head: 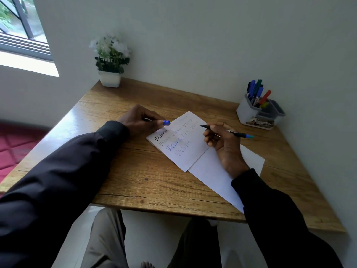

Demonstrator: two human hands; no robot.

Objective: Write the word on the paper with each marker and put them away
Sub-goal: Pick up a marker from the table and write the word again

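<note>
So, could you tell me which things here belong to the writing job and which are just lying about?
Job: written paper, marker in right hand, blue cap in left hand, holder of markers.
Lying about: potted plant, blank sheet.

I'm sitting in what is looking like a home study corner, not an office. Small wooden desk [135,180] is standing pushed into a corner of plain white walls [212,45]. Dark-framed window [19,26] is letting in daylight at my left, with greenery showing outside. Potted plant with white flowers [110,60] is sitting at the desk's far left corner. Grey desk organizer [249,113] is holding markers [255,89] at far right, by the wall. Red quilted padding [15,144], mat or cushion, is lying low at my left. My bare toes [147,265] are showing on pale floor [158,235] under the desk.
</note>
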